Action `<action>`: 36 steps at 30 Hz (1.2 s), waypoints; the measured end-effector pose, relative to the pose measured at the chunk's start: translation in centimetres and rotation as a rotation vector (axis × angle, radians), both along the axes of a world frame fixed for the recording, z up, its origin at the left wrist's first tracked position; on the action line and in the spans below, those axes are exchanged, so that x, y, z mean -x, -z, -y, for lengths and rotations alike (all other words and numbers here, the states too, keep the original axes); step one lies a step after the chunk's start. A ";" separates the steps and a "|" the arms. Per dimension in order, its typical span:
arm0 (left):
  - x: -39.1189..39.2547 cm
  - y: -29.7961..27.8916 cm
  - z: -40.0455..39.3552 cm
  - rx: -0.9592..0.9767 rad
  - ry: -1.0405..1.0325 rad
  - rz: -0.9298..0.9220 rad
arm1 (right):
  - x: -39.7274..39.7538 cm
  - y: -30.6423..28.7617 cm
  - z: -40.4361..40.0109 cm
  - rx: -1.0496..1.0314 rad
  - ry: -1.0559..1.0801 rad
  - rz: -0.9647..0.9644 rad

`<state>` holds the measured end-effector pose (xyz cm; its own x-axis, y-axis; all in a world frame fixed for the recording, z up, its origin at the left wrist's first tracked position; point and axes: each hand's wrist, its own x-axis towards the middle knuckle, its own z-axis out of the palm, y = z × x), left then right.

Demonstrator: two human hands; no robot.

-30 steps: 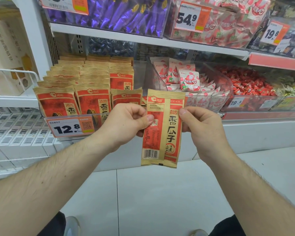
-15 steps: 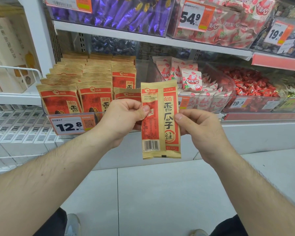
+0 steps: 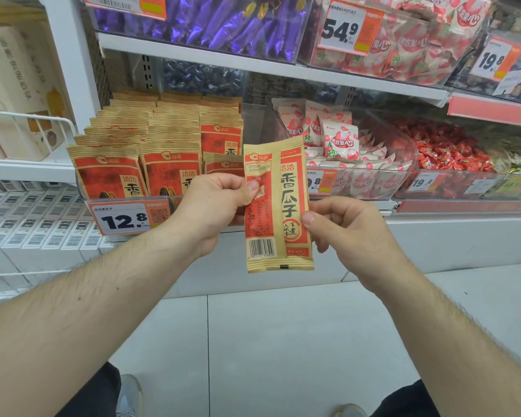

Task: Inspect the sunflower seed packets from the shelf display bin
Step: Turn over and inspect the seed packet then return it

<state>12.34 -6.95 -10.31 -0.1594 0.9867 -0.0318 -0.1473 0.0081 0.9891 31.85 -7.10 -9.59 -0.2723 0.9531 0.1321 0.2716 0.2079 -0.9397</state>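
Observation:
A tan and red sunflower seed packet [image 3: 278,206] hangs upright in front of the shelf, its back with the barcode facing me. My left hand [image 3: 215,206] pinches its left edge with the thumb on the front. My right hand [image 3: 343,227] pinches the right edge lower down. Behind them, the clear display bin [image 3: 253,121] holds several rows of the same seed packets [image 3: 169,139], standing upright, with a 12.8 price tag [image 3: 124,219] on its front.
To the right sit bins of pink-white candy packs [image 3: 340,139] and red wrapped sweets [image 3: 442,152]. The shelf above carries purple sweets [image 3: 223,22] and a 54.9 price tag [image 3: 343,27]. White wire racks [image 3: 27,121] stand left. Grey floor tiles [image 3: 283,341] lie below.
The packet has moved up and slightly left, closer to the bin, and turned more upright. My right hand has slid lower along the packet's right edge.

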 end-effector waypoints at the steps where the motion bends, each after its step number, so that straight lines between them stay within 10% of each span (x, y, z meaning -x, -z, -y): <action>1: 0.0 0.1 0.0 0.003 -0.003 0.005 | 0.0 0.0 0.0 0.001 -0.001 0.005; 15: 0.2 0.4 -0.6 0.011 -0.039 0.061 | -0.3 -0.2 0.5 -0.024 -0.154 -0.016; 36: -1.7 0.0 1.4 -0.161 0.154 0.122 | 2.1 0.2 2.5 -0.091 -0.266 0.477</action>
